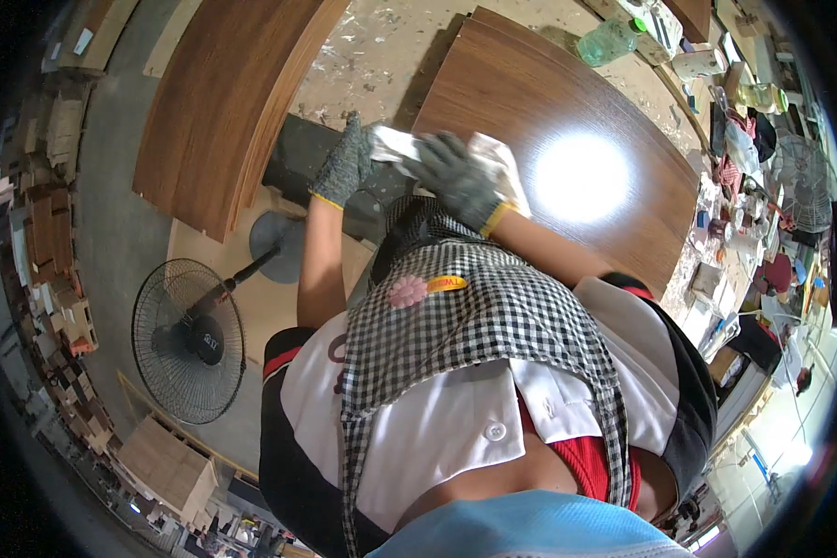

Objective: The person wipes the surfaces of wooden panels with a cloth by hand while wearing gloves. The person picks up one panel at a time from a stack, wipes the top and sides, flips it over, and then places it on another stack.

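Observation:
Both my hands wear grey knit gloves with yellow cuffs. My left hand [344,166] grips one end of a white cloth [393,142] at the near edge of a dark brown wood-grain panel [549,102]. My right hand [458,177] is closed over the other part of the white cloth [502,163], pressing it against the panel's near edge. A bright light reflection shines on the glossy panel just right of my right hand. My checked apron and white shirt fill the lower middle of the view.
A stack of brown wood-grain boards [219,102] leans at the upper left. A black pedestal fan [191,339] stands on the floor at the left. A green plastic bottle [609,39] and a cluttered bench [753,186] lie beyond and right of the panel. Wooden boxes [167,460] sit lower left.

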Demonstrator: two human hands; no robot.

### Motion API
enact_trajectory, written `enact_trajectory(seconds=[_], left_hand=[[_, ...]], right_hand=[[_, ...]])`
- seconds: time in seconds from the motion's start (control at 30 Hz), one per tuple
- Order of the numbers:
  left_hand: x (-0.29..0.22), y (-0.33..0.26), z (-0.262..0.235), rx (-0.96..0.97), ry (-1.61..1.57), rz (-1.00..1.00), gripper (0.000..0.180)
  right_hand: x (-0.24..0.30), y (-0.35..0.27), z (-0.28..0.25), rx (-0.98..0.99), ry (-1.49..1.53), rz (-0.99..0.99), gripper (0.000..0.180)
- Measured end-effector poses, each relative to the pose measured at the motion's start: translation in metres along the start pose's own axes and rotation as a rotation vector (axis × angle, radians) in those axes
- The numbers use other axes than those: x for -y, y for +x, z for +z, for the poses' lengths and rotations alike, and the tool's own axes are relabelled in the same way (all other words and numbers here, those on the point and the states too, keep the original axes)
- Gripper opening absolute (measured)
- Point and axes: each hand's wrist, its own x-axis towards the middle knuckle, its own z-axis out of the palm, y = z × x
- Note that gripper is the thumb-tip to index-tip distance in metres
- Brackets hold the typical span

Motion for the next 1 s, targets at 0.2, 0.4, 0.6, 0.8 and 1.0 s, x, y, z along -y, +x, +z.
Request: enact_trajectory(seconds=[0.2,0.4,0.6,0.8,1.0], left_hand=[[-0.005,-0.004,-0.025,-0.181,0.454,0.361,0.043],[0.064,-0.01,-0.026,0.816,-0.637,0.291,0.067],[0.058,-0.011,0.004,0.028,0.523,0.634,0.043],[0.041,0.017,-0.005,-0.116,0.142,0.342,0.051],[0.001,-0.003,0.055,-0.043,0.585,0.364,0.056]], right_hand=[[-0.017,0.073,0.056,0.077,0.916,-0.036,0.023],[-0.105,0.026,-0.038,-0.128,-0.233,0.492,0.055],[-0.007,0.056,0.026,-0.148,0.114,-0.014,0.042],[-0.015,-0.096,-0.027,-0.001,0.374,0.169,0.054],[0.0,-0.197,-0.031,-0.022,0.15,0.565,0.054]])
